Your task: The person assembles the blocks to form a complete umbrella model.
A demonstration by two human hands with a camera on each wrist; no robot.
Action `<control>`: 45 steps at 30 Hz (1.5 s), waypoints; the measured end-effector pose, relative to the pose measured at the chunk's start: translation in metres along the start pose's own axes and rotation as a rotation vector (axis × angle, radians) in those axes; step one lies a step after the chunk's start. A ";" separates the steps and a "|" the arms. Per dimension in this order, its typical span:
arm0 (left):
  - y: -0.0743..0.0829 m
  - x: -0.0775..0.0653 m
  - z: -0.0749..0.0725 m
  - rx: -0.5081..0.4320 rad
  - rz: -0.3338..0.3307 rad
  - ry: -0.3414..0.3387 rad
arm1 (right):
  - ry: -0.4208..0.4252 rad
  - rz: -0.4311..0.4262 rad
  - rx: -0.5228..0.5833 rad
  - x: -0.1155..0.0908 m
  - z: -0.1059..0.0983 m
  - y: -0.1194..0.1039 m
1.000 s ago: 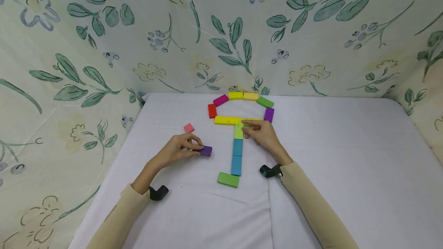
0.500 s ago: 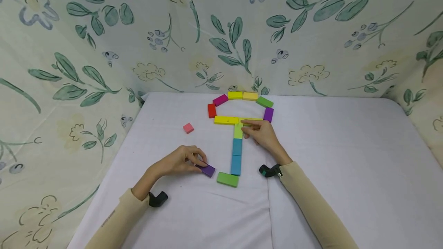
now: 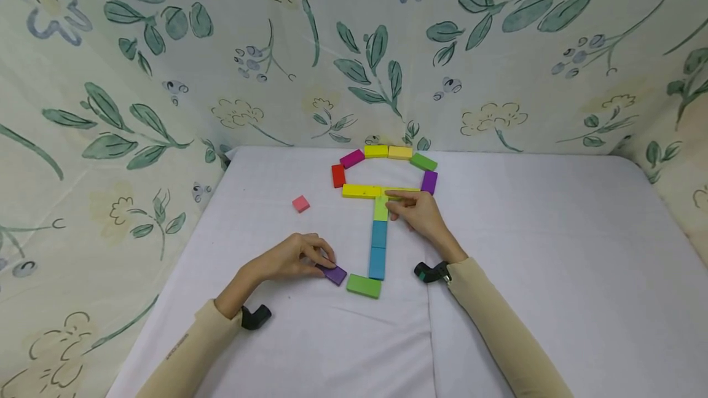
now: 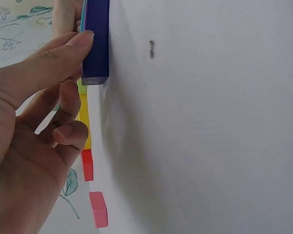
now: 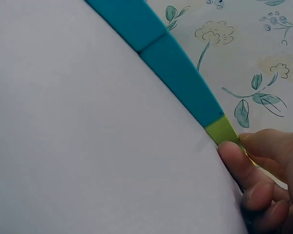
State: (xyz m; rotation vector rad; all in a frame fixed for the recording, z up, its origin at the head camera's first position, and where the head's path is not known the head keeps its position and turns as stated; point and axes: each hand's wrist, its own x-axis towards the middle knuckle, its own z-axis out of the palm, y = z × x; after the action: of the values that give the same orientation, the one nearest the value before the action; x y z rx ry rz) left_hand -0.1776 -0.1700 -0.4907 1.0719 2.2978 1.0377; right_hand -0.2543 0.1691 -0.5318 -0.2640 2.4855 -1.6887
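My left hand [image 3: 293, 257] pinches a purple block [image 3: 335, 275] between thumb and fingers. Its free end points at the left end of a green block [image 3: 363, 286], a small gap apart. In the left wrist view the thumb lies along the side of the purple block [image 4: 96, 58]. My right hand [image 3: 423, 217] has thumb and index finger at a lime block [image 5: 221, 130], one on each side, its index fingertip reaching the yellow blocks [image 3: 361, 191]. Below the lime block, two blue blocks [image 3: 378, 249] run in line down to the green block.
An arch of red [image 3: 338, 176], magenta, yellow, green and purple [image 3: 429, 182] blocks curves above the yellow row. A loose pink block [image 3: 301, 204] lies to the left on the white cloth [image 3: 531, 275]. Floral fabric [image 3: 354, 48] hangs behind the table.
My left hand has brought the purple block toward me and slightly right, turning it, from beside the blue blocks to near the green block. My right hand has stayed in place.
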 end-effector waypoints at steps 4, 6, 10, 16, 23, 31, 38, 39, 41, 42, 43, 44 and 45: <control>0.002 0.001 -0.001 -0.009 0.006 -0.021 | 0.001 -0.005 -0.004 0.001 0.001 0.000; 0.003 0.002 -0.001 -0.011 0.004 -0.029 | 0.001 -0.006 -0.004 0.001 0.001 0.000; 0.003 0.003 -0.001 -0.008 0.001 -0.035 | 0.002 -0.003 0.002 0.001 0.001 0.000; 0.002 0.002 0.001 -0.013 -0.017 -0.035 | 0.006 0.007 -0.003 0.001 0.001 0.001; 0.000 0.002 -0.005 -0.025 -0.022 0.052 | 0.007 0.015 -0.002 0.000 0.001 0.000; -0.029 0.003 -0.045 0.167 -0.151 0.581 | 0.010 0.020 -0.009 -0.001 0.001 0.000; -0.051 0.002 -0.067 0.178 -0.220 0.465 | -0.004 0.013 -0.014 -0.001 0.000 -0.001; -0.053 0.003 -0.069 0.173 -0.217 0.447 | -0.005 0.015 -0.014 -0.001 0.000 -0.001; -0.056 0.004 -0.072 0.162 -0.208 0.421 | -0.007 0.020 -0.011 -0.001 0.000 -0.001; -0.058 0.006 -0.073 0.152 -0.208 0.410 | -0.006 0.021 -0.010 -0.001 0.000 -0.002; -0.060 0.007 -0.074 0.143 -0.204 0.400 | -0.003 0.022 -0.010 -0.001 0.000 -0.001; -0.061 0.008 -0.075 0.128 -0.206 0.389 | -0.004 0.022 -0.011 -0.001 0.000 -0.001; -0.063 0.009 -0.076 0.114 -0.209 0.377 | -0.004 0.021 -0.011 -0.001 0.000 -0.001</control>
State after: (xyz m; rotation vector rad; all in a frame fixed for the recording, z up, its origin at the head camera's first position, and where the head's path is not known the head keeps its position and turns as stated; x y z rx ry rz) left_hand -0.2602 -0.2251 -0.4898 0.6996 2.7264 1.1107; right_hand -0.2534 0.1687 -0.5308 -0.2407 2.4864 -1.6660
